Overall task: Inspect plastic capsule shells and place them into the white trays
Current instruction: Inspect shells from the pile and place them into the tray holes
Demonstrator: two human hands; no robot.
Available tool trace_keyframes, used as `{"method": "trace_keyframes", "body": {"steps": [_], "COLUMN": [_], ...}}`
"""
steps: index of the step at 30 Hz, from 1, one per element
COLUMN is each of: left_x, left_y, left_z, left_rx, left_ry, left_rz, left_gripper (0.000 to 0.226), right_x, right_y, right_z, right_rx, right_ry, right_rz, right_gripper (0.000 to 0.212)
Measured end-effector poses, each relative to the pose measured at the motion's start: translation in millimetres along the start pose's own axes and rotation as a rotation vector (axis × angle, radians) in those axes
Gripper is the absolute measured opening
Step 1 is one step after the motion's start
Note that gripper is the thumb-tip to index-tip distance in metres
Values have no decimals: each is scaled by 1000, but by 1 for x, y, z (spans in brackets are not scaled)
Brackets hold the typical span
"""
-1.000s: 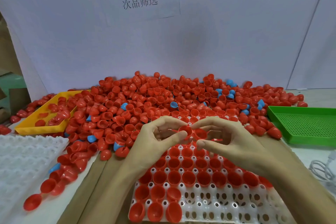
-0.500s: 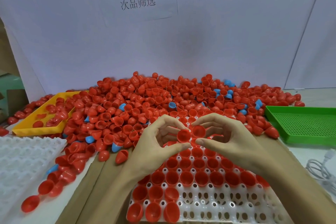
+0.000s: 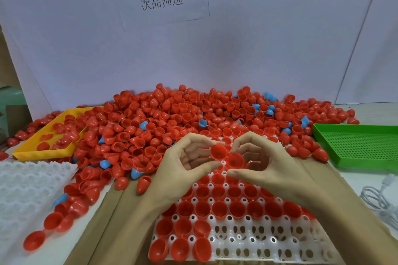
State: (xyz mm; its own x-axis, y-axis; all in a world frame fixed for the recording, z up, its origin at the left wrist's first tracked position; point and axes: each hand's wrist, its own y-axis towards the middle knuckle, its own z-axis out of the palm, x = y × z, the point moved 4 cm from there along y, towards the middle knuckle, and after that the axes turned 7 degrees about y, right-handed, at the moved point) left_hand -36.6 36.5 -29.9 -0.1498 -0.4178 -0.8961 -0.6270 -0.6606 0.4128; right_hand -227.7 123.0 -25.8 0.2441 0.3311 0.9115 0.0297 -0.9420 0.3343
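Change: both shells have tipped a little since half a second ago, open mouths turned more toward the camera; the hands sit in much the same spot above the tray.
Left grip: left hand (image 3: 185, 163) pinches a red shell (image 3: 218, 152) between thumb and forefinger, the other fingers curled loosely behind it.
Right grip: right hand (image 3: 262, 165) pinches a second red shell (image 3: 235, 160) the same way, just at 4 o'clock of the first; the two rims look to be touching, though the overlap makes that hard to confirm.
Why held so: mouths face the eyes, probably so the inner walls and rims can be checked for flaws before seating.
Below the grip: white tray (image 3: 265, 241) lies under both hands, its far rows filled with shells mouth-up, the near rows at 6 o'clock mostly open cells.
Supply: loose pile of shells (image 3: 193, 118), red with a few blue, heaped at 12 o'clock, within easy reach.
Sides: yellow tray (image 3: 32, 150) holding some shells at 10 o'clock, perhaps for rejects; green tray (image 3: 357, 146) at 3 o'clock; spare white tray (image 3: 25, 189) at 9 o'clock.
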Motion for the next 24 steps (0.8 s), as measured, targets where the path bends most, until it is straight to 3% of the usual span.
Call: {"method": "trace_keyframes", "body": {"steps": [10, 17, 24], "left_x": [2, 2, 7], "left_y": [-1, -1, -3], "left_z": [4, 2, 6], "left_rx": [23, -30, -42], "left_ry": [-5, 112, 193], "left_rz": [1, 25, 33], "left_gripper": [38, 27, 26], "right_x": [-3, -6, 1], "right_y": [-2, -3, -4], "right_z": [13, 15, 14], "right_rx": [54, 50, 20], "right_ry": [13, 84, 25], "right_rz": [5, 40, -30], "right_gripper": [45, 45, 31]}}
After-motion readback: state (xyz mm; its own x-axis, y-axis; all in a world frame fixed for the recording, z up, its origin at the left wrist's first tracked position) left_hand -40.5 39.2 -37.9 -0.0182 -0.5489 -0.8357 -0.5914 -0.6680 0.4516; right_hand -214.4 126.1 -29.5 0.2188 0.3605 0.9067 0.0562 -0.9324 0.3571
